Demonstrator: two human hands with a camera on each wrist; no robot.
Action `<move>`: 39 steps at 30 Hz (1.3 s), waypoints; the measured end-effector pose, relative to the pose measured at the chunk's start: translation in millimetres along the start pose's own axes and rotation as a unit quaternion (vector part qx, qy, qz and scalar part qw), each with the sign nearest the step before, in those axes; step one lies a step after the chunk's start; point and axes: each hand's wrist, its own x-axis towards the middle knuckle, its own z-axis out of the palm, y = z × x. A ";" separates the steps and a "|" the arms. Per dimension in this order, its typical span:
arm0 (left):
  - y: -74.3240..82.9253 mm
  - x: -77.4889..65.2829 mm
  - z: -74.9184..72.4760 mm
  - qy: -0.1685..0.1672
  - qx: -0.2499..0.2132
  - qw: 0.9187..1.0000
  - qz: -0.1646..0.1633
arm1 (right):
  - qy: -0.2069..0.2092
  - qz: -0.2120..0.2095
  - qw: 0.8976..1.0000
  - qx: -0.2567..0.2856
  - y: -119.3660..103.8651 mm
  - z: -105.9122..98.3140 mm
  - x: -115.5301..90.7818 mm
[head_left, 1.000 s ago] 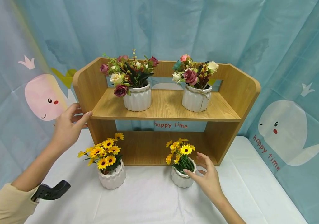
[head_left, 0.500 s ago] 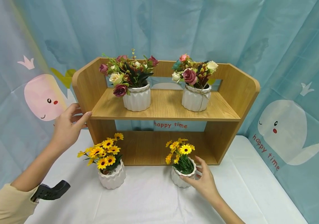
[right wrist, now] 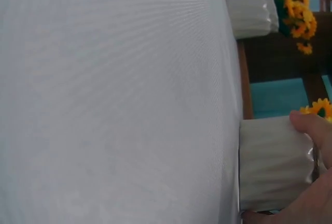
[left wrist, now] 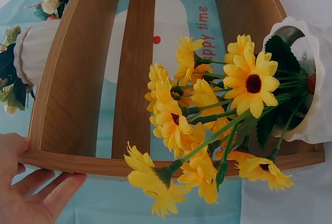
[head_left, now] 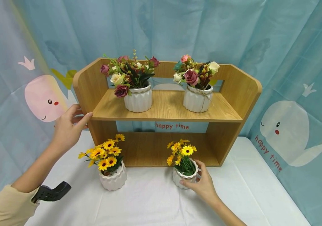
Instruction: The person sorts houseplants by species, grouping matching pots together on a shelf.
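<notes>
My left hand (head_left: 68, 125) grips the left side panel of a two-tier wooden shelf (head_left: 165, 108), thumb on the front edge and fingers on the outer face. My right hand (head_left: 204, 186) holds a white fluted flowerpot (head_left: 180, 179) of yellow sunflowers, thumb on the near side and fingers round the right side. That pot stands on the cloth before the shelf's right half; in the right wrist view the thumb presses the pot wall (right wrist: 275, 167). A similar sunflower pot (head_left: 114, 179) stands upright at the front left, below my left hand. Its blooms (left wrist: 251, 84) fill the left wrist view.
Two white pots of artificial roses, one on the left (head_left: 139, 99) and one on the right (head_left: 197, 99), stand on the upper tier. White cloth (head_left: 138, 207) covers the table. A blue printed curtain (head_left: 166, 31) hangs behind. A black wrist mount (head_left: 51, 191) juts from the left sleeve.
My right hand has moved slightly left and down and its fingers have closed round the right sunflower pot. The left hand stays on the shelf panel.
</notes>
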 end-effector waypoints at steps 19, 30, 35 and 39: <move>1.9 1.0 0.1 0.003 0.001 1.000 0.003 | 0.028 0.017 0.999 -0.013 -4.2 1.2 3.1; -1.0 1.3 -0.3 0.005 0.009 1.000 -0.001 | 0.029 0.010 0.999 -0.020 -10.5 0.0 7.8; 0.3 1.0 -0.4 0.008 0.009 1.000 0.003 | 0.027 -0.004 0.999 -0.019 -15.4 0.2 12.0; 1.3 1.0 -0.8 0.011 0.009 1.000 0.007 | 0.024 -0.010 1.000 -0.017 -19.3 0.9 16.5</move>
